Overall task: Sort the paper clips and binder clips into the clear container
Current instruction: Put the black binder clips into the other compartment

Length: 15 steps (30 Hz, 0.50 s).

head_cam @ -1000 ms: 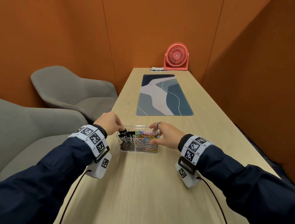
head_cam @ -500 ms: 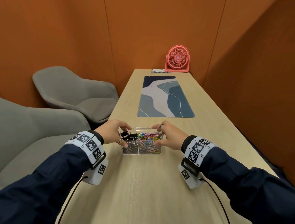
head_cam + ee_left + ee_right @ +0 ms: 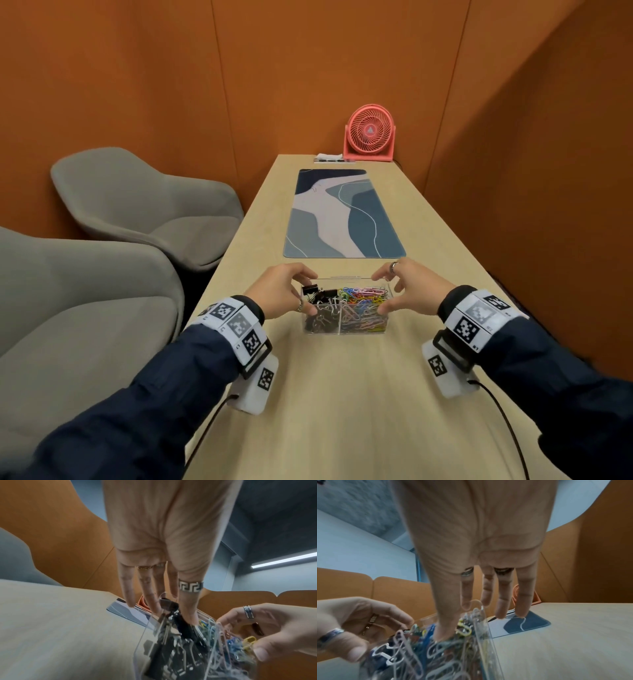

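A clear two-compartment container [image 3: 346, 328] stands on the wooden table [image 3: 342, 411] between my hands. Black binder clips [image 3: 320, 297] fill its left half and coloured paper clips [image 3: 364, 299] its right half. My left hand [image 3: 307, 293] grips the left end, thumb on the near wall and fingers over the far rim. At the other end my right hand [image 3: 384, 293] holds the container the same way. The left wrist view shows the left hand [image 3: 171, 609] over the binder clips [image 3: 180, 649]. The right hand [image 3: 453, 620] reaches over the paper clips [image 3: 423, 655] in the right wrist view.
A blue and grey patterned mat [image 3: 344, 216] lies just beyond the container. A coral desk fan [image 3: 370, 133] and a small white object [image 3: 329, 157] sit at the table's far end. Two grey chairs [image 3: 144, 205] stand left of the table; orange walls close in behind and to the right.
My left hand left the binder clips' top and took hold of the container's left end. The container, held in both hands, has shifted a little to the right.
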### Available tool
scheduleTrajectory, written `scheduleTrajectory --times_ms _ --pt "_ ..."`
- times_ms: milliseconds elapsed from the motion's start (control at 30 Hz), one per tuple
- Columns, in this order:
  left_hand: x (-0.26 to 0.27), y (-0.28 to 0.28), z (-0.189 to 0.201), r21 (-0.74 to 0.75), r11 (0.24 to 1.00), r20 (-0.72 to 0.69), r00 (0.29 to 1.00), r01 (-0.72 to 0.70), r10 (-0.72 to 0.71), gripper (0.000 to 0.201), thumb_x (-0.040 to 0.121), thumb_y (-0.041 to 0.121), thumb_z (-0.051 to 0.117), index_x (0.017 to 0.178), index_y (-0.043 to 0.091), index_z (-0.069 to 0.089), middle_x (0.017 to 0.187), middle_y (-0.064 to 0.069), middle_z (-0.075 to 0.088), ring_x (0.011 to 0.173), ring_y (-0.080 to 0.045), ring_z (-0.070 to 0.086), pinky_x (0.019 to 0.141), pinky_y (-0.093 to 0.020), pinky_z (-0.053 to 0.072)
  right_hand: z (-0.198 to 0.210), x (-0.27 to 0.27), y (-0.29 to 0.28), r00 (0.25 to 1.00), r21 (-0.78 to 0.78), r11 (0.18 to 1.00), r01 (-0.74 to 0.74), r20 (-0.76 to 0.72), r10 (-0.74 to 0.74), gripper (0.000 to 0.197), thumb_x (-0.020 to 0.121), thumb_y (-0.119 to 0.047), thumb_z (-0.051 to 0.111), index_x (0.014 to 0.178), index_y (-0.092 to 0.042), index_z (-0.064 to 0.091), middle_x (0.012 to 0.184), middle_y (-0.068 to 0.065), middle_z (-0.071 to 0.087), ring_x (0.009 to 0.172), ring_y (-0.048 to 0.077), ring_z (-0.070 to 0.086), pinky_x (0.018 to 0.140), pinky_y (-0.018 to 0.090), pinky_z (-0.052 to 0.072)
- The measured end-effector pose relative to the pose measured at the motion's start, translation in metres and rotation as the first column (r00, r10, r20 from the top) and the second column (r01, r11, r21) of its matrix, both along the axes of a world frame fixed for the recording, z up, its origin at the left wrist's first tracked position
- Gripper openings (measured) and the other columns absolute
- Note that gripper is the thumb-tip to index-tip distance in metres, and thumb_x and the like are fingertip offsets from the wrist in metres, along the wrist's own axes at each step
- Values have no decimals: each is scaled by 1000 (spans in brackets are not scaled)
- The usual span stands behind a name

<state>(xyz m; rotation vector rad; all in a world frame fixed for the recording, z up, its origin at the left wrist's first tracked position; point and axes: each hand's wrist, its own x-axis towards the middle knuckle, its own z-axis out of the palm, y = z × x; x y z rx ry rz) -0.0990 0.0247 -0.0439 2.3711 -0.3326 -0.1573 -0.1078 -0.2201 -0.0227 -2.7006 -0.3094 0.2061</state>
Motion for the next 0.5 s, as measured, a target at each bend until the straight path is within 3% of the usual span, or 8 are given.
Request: scheduleTrajectory --times_ms 67,233,367,433,500 --pt "5 -11 -4 -21 999 27 999 -25 25 58 69 14 82 121 22 58 111 3 57 73 -14 60 63 -16 45 -2 0 -8 999 7 999 35 32 -35 58 72 -28 78 124 -23 53 113 1 45 91 13 51 79 23 41" --pt "23 -29 -6 40 997 67 995 -72 70 62 71 21 81 127 28 57 111 3 56 87 -16 54 91 -33 45 -6 13 -16 992 -55 995 86 93 -81 63 74 -30 76 130 -18 50 120 3 47 92 12 47 92 30 42" --pt "36 -34 -7 -18 994 40 993 -112 112 60 73 18 79 128 28 56 109 5 57 90 -16 53 97 -35 42 -7 26 -17 988 -64 992 109 114 -101 64 74 -30 75 131 -15 49 126 5 47 115 19 52 101 34 41" --pt "40 -35 -6 -63 990 20 991 -128 129 59 74 14 78 128 26 57 104 6 56 95 -17 54 100 -35 39 -6 32 -17 987 -65 991 115 119 -106 63 75 -29 75 131 -15 48 129 4 46 119 20 50 103 35 40" --pt "44 -37 -5 -98 986 7 991 -133 134 58 75 10 77 128 23 57 104 6 56 99 -14 52 96 -27 35 -4 38 -16 986 -66 991 119 122 -110 63 76 -28 74 131 -14 48 130 4 46 119 20 49 104 34 39"
